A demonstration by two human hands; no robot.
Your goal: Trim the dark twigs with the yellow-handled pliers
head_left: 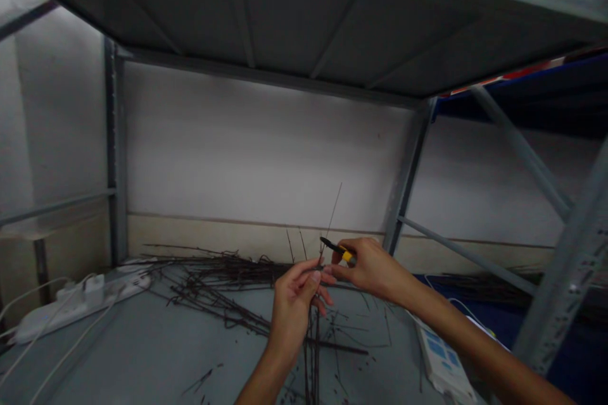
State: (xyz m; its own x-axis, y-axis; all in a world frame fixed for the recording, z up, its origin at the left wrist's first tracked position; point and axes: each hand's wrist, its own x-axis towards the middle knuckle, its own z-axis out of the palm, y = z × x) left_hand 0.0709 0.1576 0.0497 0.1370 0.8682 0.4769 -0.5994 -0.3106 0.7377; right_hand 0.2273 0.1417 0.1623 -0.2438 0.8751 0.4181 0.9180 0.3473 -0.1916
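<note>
Near the middle of the view, my left hand [299, 291] is closed around thin dark twigs [311, 354], which run down below it toward the front of the table. One fine stem [335, 209] sticks up above the fingers, leaning right. My right hand [365, 266] grips a slim pair of pliers [337, 245] with black jaws and yellow on the handle. The jaws point up and left and lie beside the upright stem; whether they touch it I cannot tell. The two hands' fingertips meet or nearly meet.
Behind the hands lies a heap of dark twigs [228, 272] on the grey tabletop [142, 342]. Small clipped bits are scattered in front. A white power strip [80, 307] with cables sits left, a white-and-blue box [444, 354] right. A metal shelf [285, 19] hangs low overhead.
</note>
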